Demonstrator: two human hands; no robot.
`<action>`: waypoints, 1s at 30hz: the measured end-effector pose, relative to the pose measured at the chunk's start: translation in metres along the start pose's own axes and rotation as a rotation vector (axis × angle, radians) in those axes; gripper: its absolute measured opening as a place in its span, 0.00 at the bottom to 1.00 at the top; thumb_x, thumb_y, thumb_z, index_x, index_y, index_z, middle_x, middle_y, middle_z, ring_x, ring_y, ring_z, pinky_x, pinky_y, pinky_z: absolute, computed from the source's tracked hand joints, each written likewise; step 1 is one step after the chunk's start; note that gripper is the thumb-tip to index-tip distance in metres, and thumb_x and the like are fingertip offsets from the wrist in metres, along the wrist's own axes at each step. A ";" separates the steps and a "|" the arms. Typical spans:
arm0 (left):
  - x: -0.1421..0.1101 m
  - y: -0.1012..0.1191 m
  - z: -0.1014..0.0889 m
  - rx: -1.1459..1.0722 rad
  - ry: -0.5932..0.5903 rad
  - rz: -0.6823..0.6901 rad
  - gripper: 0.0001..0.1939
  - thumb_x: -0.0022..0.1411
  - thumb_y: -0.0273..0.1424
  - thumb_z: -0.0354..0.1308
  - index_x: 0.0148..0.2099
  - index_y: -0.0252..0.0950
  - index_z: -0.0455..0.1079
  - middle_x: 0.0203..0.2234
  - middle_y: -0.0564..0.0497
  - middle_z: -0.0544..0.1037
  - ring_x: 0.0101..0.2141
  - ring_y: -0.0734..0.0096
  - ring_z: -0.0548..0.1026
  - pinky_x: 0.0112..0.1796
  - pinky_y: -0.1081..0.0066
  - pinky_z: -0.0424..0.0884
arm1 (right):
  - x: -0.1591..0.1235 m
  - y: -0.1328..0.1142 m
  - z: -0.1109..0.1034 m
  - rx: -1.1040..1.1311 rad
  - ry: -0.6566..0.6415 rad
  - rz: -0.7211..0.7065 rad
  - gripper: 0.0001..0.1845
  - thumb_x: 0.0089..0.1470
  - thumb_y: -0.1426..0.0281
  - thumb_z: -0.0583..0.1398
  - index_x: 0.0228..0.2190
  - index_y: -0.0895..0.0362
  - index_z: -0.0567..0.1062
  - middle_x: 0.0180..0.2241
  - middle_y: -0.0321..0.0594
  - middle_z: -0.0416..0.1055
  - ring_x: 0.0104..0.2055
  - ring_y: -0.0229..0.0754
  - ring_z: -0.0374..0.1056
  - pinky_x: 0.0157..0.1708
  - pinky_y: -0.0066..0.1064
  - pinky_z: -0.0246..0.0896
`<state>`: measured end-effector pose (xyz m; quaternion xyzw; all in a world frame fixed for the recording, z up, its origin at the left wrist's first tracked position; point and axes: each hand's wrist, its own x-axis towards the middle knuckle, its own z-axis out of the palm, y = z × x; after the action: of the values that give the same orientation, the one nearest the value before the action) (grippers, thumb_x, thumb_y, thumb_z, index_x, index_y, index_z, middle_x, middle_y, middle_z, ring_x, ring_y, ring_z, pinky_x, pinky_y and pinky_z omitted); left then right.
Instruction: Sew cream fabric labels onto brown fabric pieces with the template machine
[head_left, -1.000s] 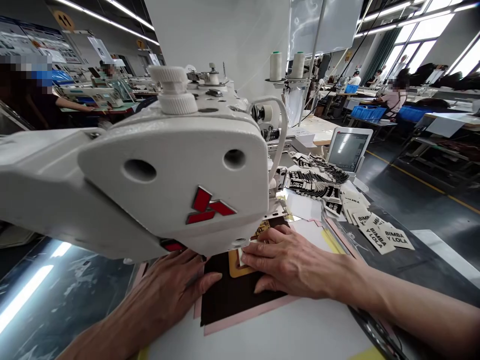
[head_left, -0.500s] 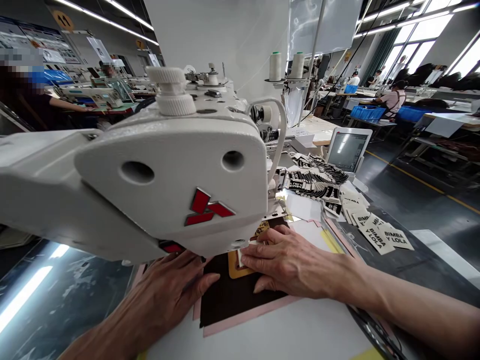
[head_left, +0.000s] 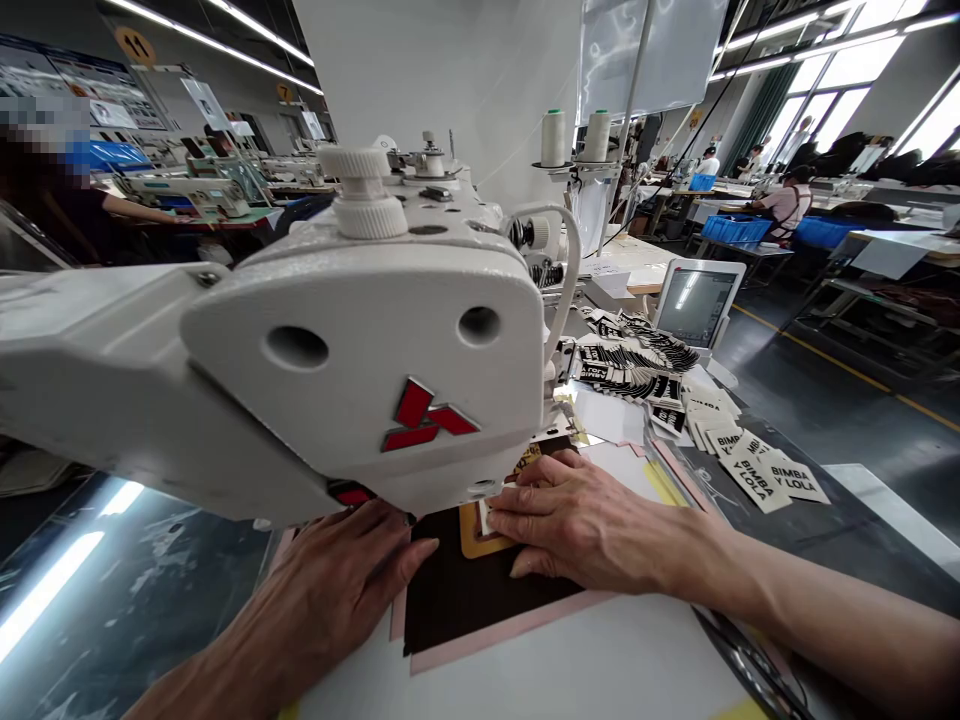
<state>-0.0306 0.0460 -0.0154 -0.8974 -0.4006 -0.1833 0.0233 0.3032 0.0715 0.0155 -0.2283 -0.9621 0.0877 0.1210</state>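
Observation:
Below the white sewing machine head (head_left: 360, 340) lies a dark brown fabric piece (head_left: 480, 605) with a pink-edged backing (head_left: 517, 628) under it. My left hand (head_left: 345, 580) rests at the fabric's left side, thumb stretched out across it; its fingertips go out of sight behind the machine head. My right hand (head_left: 585, 525) lies palm down on the fabric's right side, thumb apart from the fingers. Its fingertips press on a whitish piece (head_left: 484, 518) inside a yellow frame (head_left: 480, 547). The needle area is hidden behind the machine head.
Printed labels (head_left: 757, 475) lie fanned out on the right of the table, with bundles of black-and-white labels (head_left: 630, 355) behind them. A tablet-like screen (head_left: 697, 305) and two thread spools (head_left: 553, 138) stand farther back. Scissors-like metal (head_left: 742, 660) lies beneath my right forearm.
The machine head appears slightly farther right and lower in view, as the camera has shifted a little. Both hands keep nearly the same place on the fabric.

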 end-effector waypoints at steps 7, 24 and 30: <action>0.000 -0.002 0.003 0.021 0.021 0.047 0.14 0.82 0.40 0.52 0.60 0.41 0.73 0.47 0.49 0.83 0.47 0.58 0.82 0.43 0.63 0.71 | -0.002 -0.001 0.005 -0.039 0.022 0.005 0.25 0.78 0.52 0.53 0.63 0.53 0.74 0.62 0.41 0.76 0.57 0.49 0.67 0.57 0.46 0.61; 0.001 0.002 0.000 0.057 0.016 0.052 0.16 0.82 0.38 0.50 0.64 0.40 0.71 0.51 0.47 0.83 0.50 0.56 0.81 0.43 0.62 0.71 | 0.000 0.001 0.000 -0.098 0.010 -0.039 0.26 0.79 0.52 0.51 0.64 0.54 0.74 0.63 0.44 0.75 0.57 0.50 0.67 0.51 0.42 0.60; 0.000 0.001 -0.001 0.061 0.008 0.051 0.16 0.82 0.37 0.50 0.63 0.39 0.72 0.51 0.47 0.83 0.50 0.56 0.81 0.45 0.62 0.70 | -0.002 0.001 0.003 -0.127 0.018 -0.041 0.27 0.78 0.52 0.52 0.65 0.54 0.73 0.62 0.47 0.75 0.57 0.50 0.67 0.51 0.42 0.62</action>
<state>-0.0302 0.0451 -0.0144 -0.9054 -0.3831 -0.1739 0.0570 0.3043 0.0715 0.0120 -0.2163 -0.9691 0.0219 0.1167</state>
